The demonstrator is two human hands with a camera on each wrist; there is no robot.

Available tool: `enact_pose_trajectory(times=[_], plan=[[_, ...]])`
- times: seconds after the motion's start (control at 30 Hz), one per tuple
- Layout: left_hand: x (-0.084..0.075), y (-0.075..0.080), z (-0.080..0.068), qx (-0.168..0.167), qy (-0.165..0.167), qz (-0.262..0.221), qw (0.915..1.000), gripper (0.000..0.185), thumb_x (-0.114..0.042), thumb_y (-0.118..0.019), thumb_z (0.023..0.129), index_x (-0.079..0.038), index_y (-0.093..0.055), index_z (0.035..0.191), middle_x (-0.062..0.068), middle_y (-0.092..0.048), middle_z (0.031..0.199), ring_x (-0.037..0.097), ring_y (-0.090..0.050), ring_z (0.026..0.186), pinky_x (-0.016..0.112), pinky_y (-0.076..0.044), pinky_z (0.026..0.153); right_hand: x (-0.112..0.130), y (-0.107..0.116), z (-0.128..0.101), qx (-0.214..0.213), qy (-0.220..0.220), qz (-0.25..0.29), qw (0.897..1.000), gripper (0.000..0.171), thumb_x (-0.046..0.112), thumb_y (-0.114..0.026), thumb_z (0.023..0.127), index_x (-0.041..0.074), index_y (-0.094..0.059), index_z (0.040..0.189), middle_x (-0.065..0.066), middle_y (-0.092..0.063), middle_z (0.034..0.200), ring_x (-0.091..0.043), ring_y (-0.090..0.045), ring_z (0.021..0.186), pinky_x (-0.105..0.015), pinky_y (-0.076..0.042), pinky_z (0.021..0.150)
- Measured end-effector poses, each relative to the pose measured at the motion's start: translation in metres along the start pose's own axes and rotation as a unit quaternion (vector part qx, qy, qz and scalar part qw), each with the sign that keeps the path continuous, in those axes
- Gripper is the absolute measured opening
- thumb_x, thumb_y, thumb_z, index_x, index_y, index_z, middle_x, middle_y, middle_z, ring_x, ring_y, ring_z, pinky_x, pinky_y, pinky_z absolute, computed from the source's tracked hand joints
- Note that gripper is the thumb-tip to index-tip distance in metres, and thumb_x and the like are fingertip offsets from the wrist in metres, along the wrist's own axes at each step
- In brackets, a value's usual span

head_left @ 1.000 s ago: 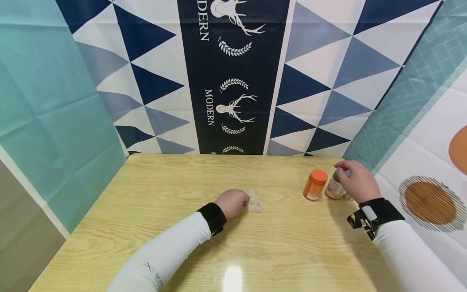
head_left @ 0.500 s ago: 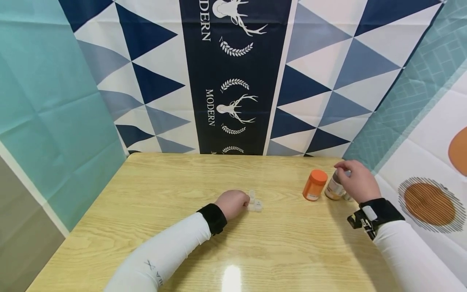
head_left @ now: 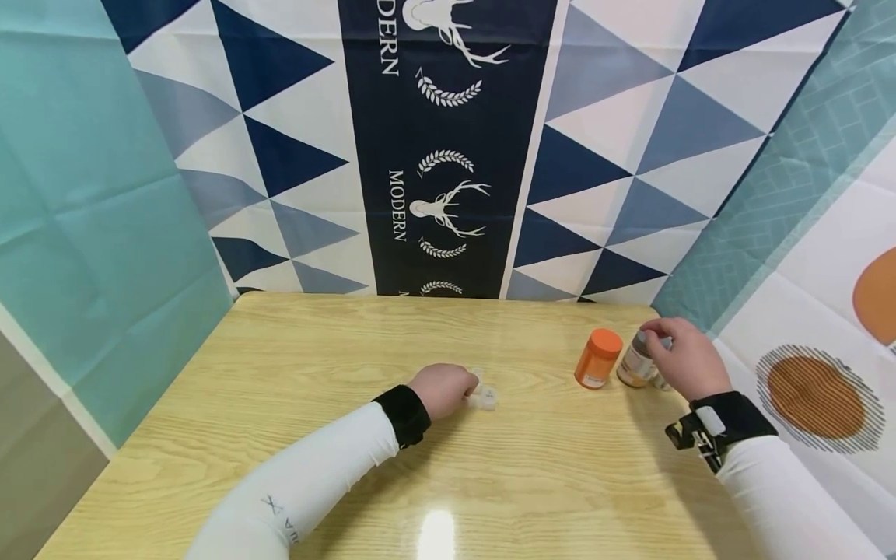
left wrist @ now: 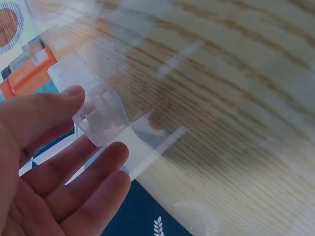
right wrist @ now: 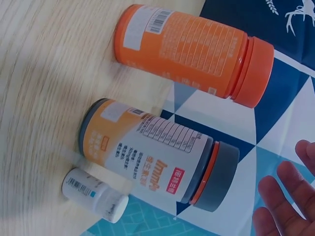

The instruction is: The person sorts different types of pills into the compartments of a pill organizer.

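Note:
Near the middle of the table, my left hand [head_left: 442, 390] pinches a small translucent plastic pill box [left wrist: 103, 113] between thumb and fingers. Parts of the box stick up like raised lids, and it rests at the tabletop. My right hand [head_left: 689, 358] hovers by the grey cap of a supplement bottle [right wrist: 152, 152] with a white and orange label. In the right wrist view, the loosely bent fingers [right wrist: 280, 196] stay apart from that cap and hold nothing. An orange bottle [right wrist: 182, 51] with an orange lid stands beside it.
A small white bottle [right wrist: 93, 194] stands on the other side of the grey-capped bottle, mostly behind my right hand in the head view. The wooden table [head_left: 336, 334] ends at patterned cloth [head_left: 441, 155] at the back and sides.
The head view has shifted slightly. My right hand sits a little lower and further right relative to the bottles, showing more of the grey cap. My left hand keeps its grip on the pill box.

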State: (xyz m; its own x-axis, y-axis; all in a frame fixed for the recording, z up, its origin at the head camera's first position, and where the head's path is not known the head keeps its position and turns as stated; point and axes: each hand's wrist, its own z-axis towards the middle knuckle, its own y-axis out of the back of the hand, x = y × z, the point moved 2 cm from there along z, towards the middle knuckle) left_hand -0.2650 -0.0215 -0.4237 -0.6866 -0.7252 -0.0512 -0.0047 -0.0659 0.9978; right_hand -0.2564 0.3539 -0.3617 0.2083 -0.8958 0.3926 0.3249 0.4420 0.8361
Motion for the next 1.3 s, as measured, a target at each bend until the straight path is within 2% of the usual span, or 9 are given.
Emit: enact_pose_trajectory(times=[0.2,0.53,0.67,0.73,0.8,0.93,1.1,1.3], plan=[[0.002,0.001,-0.004,-0.002,-0.006,-0.008,1.0,0.014,-0.018,-0.075,0.09,-0.017,-0.063,0.084,-0.007,-0.061,0.079,0.007,-0.05,0.065,0.022,-0.043,0.063,-0.003,-0.001,0.0,0.0,0.0,-0.007,1.0,0.028,0.019,-0.05,0.102,-0.002,-0.066,0.113,-0.022,-0.061,0.109,-0.037,-0.056,0.091,-0.05,-0.043,0.073],[0.007,-0.002,-0.005,-0.013,0.005,-0.039,0.9991,0.003,-0.019,-0.069,0.093,-0.016,-0.07,0.093,-0.007,-0.066,0.084,0.005,-0.051,0.065,0.021,-0.045,0.063,-0.001,-0.002,-0.002,0.004,-0.009,-0.004,1.0,0.03,0.02,-0.05,0.103,-0.002,-0.066,0.115,-0.023,-0.06,0.11,-0.038,-0.057,0.092,-0.053,-0.045,0.074],[0.011,-0.001,-0.007,-0.017,0.025,-0.057,0.9979,0.014,-0.022,-0.064,0.096,-0.016,-0.071,0.108,-0.005,-0.07,0.094,0.006,-0.053,0.067,0.022,-0.046,0.064,-0.001,-0.001,-0.001,0.004,-0.015,-0.005,1.0,0.032,0.021,-0.048,0.103,-0.003,-0.064,0.116,-0.024,-0.059,0.113,-0.04,-0.056,0.097,-0.056,-0.044,0.076],[0.013,0.002,-0.01,-0.022,0.042,-0.068,0.9966,0.023,-0.027,-0.063,0.097,-0.016,-0.068,0.117,-0.003,-0.071,0.105,0.008,-0.06,0.074,0.025,-0.05,0.069,-0.001,-0.001,0.0,0.005,-0.018,-0.008,1.0,0.033,0.021,-0.047,0.103,-0.004,-0.063,0.118,-0.026,-0.057,0.117,-0.043,-0.054,0.103,-0.058,-0.043,0.08],[0.015,0.005,-0.015,-0.027,0.058,-0.078,0.9949,0.036,-0.034,-0.063,0.098,-0.016,-0.063,0.129,0.001,-0.069,0.118,0.012,-0.066,0.09,0.029,-0.053,0.078,-0.002,-0.003,0.001,0.009,-0.019,-0.017,1.0,0.034,0.021,-0.047,0.103,-0.005,-0.062,0.119,-0.029,-0.054,0.121,-0.047,-0.051,0.109,-0.061,-0.041,0.084],[0.019,0.011,-0.028,-0.05,0.07,-0.067,0.994,0.058,-0.048,-0.061,0.097,-0.017,-0.052,0.144,0.007,-0.058,0.138,0.023,-0.059,0.121,0.039,-0.049,0.098,-0.007,-0.007,0.002,0.022,-0.018,-0.049,0.998,0.039,0.02,-0.053,0.1,-0.01,-0.056,0.124,-0.035,-0.048,0.125,-0.053,-0.044,0.115,-0.066,-0.038,0.091],[0.024,0.013,-0.047,-0.075,0.076,-0.023,0.994,0.069,-0.058,-0.058,0.094,-0.027,-0.04,0.153,0.01,-0.042,0.153,0.033,-0.047,0.134,0.05,-0.038,0.108,-0.016,-0.013,0.003,0.044,-0.016,-0.073,0.996,0.049,0.022,-0.058,0.097,-0.015,-0.049,0.129,-0.038,-0.044,0.126,-0.056,-0.042,0.113,-0.068,-0.037,0.091],[0.031,0.013,-0.066,-0.091,0.103,-0.025,0.9902,0.073,-0.064,-0.056,0.092,-0.03,-0.036,0.154,0.009,-0.035,0.157,0.036,-0.038,0.139,0.057,-0.03,0.111,-0.023,-0.017,0.005,0.083,-0.025,-0.076,0.993,0.049,0.024,-0.06,0.097,-0.013,-0.05,0.128,-0.04,-0.041,0.126,-0.058,-0.045,0.111,-0.067,-0.04,0.089]])
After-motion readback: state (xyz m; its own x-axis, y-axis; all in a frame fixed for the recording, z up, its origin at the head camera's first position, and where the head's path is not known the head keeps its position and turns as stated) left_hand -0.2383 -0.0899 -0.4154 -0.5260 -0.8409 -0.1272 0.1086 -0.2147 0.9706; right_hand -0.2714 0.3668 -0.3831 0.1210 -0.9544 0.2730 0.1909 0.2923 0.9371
